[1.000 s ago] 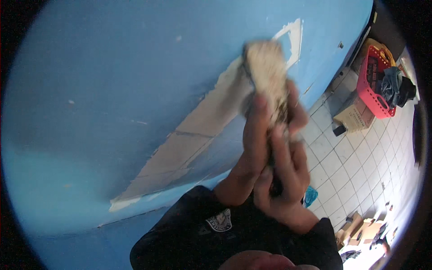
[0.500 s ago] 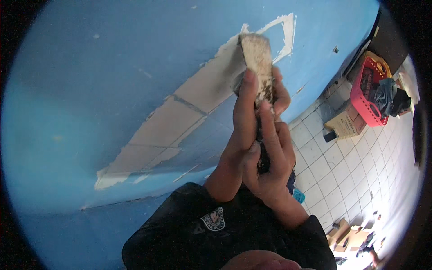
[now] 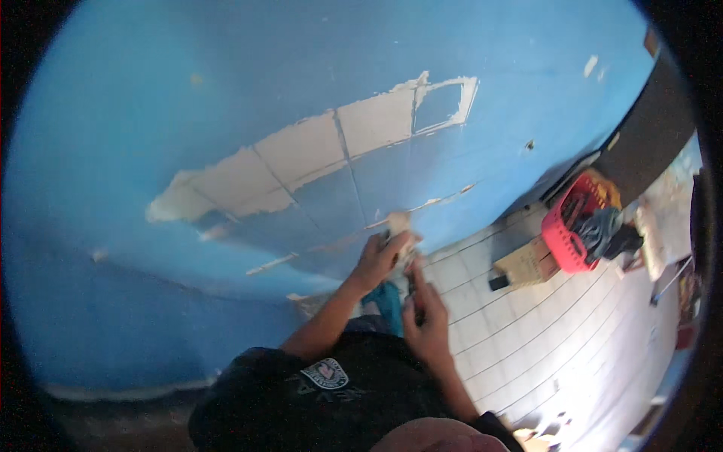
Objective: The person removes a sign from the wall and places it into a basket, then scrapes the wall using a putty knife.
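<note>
A scraper (image 3: pixel 399 222), its broad blade caked with whitish residue, is in front of me near the lower part of the blue wall (image 3: pixel 226 113). My left hand (image 3: pixel 378 262) is closed around the blade end. Below it, my right hand (image 3: pixel 428 320) grips the dark handle. Whether the blade tip touches the wall, I cannot tell. Above the hands, a long strip of bare pale tiles (image 3: pixel 301 158) with ragged paint edges shows in the wall. A thin scraped line (image 3: pixel 433 202) runs lower down, close by the blade.
To the right, a red plastic basket (image 3: pixel 566 237) holds clothes, with a cardboard box (image 3: pixel 525 264) beside it on the white tiled floor (image 3: pixel 489 324). Teal cloth (image 3: pixel 388 303) shows below my hands. A dark panel (image 3: pixel 640 124) stands at the far right.
Both hands and the scraper have moved down and away from me, from in front of the bare tile strip to below it. The view has shifted too.
</note>
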The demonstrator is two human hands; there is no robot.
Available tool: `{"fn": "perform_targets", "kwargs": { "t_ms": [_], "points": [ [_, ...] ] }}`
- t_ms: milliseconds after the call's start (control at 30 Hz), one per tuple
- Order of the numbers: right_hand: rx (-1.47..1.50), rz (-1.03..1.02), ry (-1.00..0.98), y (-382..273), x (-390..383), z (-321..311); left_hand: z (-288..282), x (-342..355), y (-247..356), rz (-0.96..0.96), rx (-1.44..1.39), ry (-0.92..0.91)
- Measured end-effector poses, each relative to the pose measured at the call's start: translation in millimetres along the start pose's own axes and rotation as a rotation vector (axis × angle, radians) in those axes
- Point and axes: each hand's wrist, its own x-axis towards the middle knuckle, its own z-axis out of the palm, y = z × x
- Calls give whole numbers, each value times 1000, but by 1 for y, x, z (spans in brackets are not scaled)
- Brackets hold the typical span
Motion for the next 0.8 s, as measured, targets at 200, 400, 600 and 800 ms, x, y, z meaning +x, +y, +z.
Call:
{"fn": "perform_targets", "kwargs": {
  "t_ms": [200, 400, 600, 800],
  "points": [
    [-182, 21, -267, -6, -60, -33, -22, -80, -29, -183, 186, 221],
    [-259, 32, -178, -24, -80, -45, 10, -77, -29, -163, 104, 273],
    [-109, -103, 43, -43, -45, -55, 45, -46, 36, 17, -94, -94],
    [234, -25, 133, -69, 14, -50, 52, -5, 71, 56, -199, -244]
  ]
}}
